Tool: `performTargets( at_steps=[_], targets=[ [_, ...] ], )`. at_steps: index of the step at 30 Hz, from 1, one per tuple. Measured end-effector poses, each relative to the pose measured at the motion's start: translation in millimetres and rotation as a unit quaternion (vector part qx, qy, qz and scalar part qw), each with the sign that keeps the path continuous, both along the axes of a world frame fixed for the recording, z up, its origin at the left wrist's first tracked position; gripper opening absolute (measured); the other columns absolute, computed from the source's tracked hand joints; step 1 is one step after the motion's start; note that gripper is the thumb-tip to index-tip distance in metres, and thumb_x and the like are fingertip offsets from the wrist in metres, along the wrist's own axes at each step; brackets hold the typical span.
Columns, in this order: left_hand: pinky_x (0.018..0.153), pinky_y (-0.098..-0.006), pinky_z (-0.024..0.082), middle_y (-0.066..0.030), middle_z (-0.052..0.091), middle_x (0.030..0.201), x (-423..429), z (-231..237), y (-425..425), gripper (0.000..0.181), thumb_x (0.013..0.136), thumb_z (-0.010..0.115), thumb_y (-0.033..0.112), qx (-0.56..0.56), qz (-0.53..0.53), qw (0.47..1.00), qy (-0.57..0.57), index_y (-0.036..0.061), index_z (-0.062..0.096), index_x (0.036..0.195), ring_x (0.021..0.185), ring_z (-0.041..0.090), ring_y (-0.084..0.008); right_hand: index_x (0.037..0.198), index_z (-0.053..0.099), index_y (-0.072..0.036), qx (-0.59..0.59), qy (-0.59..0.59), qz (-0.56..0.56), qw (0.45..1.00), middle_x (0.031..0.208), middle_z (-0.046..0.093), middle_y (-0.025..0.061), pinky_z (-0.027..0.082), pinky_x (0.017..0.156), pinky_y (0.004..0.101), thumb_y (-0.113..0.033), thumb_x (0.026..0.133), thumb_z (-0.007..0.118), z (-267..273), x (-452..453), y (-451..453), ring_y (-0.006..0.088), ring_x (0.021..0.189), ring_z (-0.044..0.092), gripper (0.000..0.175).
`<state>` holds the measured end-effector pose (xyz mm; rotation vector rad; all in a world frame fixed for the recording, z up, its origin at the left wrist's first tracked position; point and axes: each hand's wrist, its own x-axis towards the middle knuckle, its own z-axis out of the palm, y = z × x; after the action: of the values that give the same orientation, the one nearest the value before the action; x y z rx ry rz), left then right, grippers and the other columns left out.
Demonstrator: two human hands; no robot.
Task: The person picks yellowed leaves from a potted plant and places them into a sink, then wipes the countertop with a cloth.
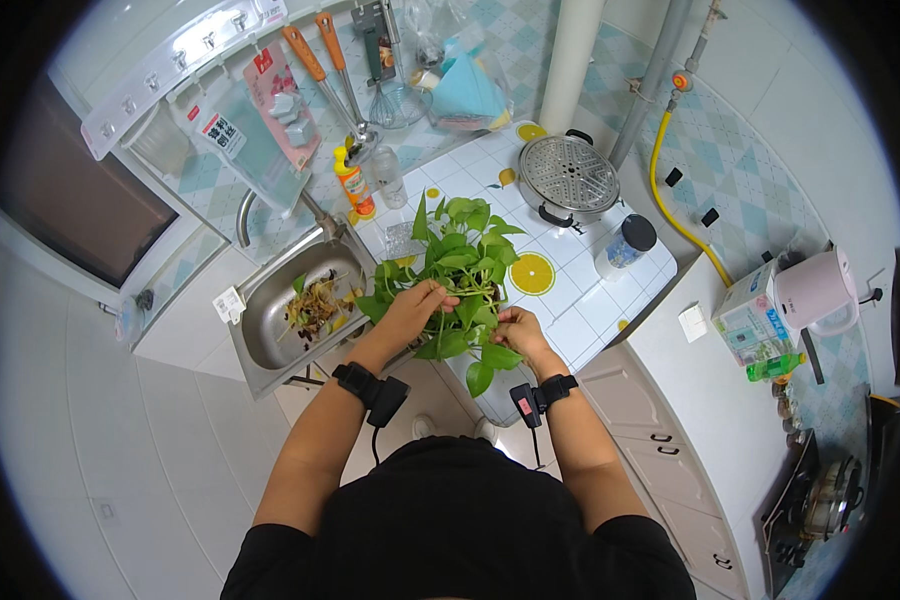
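Observation:
A leafy green pothos plant [461,259] stands on the tiled-pattern worktop in front of me, its foliage spilling over the near side. My left hand [417,309] reaches in from the left, thumb and fingertips pinched on a thin stem among the leaves. At the plant's right side, my right hand [523,334] has its fingers curled against the lower leaves; whether they grip a stem is hidden. Left of the plant, the stainless steel sink [266,334] holds a heap of yellowed and brown plant scraps [316,306]. Foliage hides most of the plant's container.
A steamer pot [570,176] and a dark-lidded jar [627,246] stand at the worktop's right. Behind the plant are a yellow-capped bottle [354,184] and a clear bottle [388,178]. The faucet [247,217] arches over the sink. A pink kettle [814,291] stands far right.

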<state>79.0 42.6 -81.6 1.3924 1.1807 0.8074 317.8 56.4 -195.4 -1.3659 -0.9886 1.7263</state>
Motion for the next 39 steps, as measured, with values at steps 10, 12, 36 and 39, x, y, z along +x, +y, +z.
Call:
performTargets(
  at_steps=[10, 12, 36, 39],
  targets=[
    [0.078, -0.0253, 0.044, -0.0072, 0.07, 0.106, -3, -8, 1, 0.027, 0.102, 0.044, 0.028, 0.02, -0.007, 1.0, 0.014, 0.0037, 0.056, 0.1, 0.092, 0.062, -0.0105, 0.094, 0.063, 0.003, -0.011, -0.175, 0.097, 0.98, 0.074, 0.064, 0.009, 0.047, 0.048, 0.0267, 0.0, 0.079, 0.062, 23, 2, 6, 0.0139, 0.055, 0.058, 0.016],
    [0.078, -0.0255, 0.045, -0.0069, 0.07, 0.106, -4, -9, 1, 0.027, 0.102, 0.044, 0.028, 0.023, -0.011, 1.0, 0.015, 0.0035, 0.056, 0.1, 0.093, 0.062, -0.0105, 0.094, 0.063, 0.003, -0.041, -0.087, 0.092, 0.991, 0.074, 0.064, 0.0082, 0.048, 0.05, 0.0262, 0.001, 0.079, 0.062, 24, 7, 4, 0.0137, 0.058, 0.059, 0.015],
    [0.089, -0.0278, 0.047, -0.0073, 0.068, 0.1, 3, -1, -5, 0.032, 0.102, 0.047, 0.025, 0.048, -0.028, 0.997, 0.049, -0.0035, 0.061, 0.104, 0.095, 0.061, -0.0137, 0.086, 0.064, -0.006, 0.531, -0.306, 0.1, 0.784, 0.083, 0.058, 0.0087, 0.047, 0.073, 0.0393, -0.006, 0.077, 0.07, 136, -48, -7, 0.0302, 0.083, 0.053, 0.01],
    [0.089, -0.028, 0.047, -0.0079, 0.068, 0.1, 2, -12, -2, 0.031, 0.102, 0.047, 0.024, 0.05, -0.029, 0.998, 0.016, -0.0034, 0.061, 0.105, 0.095, 0.062, -0.0137, 0.084, 0.06, -0.004, 0.513, -0.347, 0.096, 0.779, 0.084, 0.058, 0.0118, 0.045, 0.073, 0.0399, -0.001, 0.078, 0.066, 136, -50, -7, 0.0327, 0.085, 0.054, 0.009]
  ],
)
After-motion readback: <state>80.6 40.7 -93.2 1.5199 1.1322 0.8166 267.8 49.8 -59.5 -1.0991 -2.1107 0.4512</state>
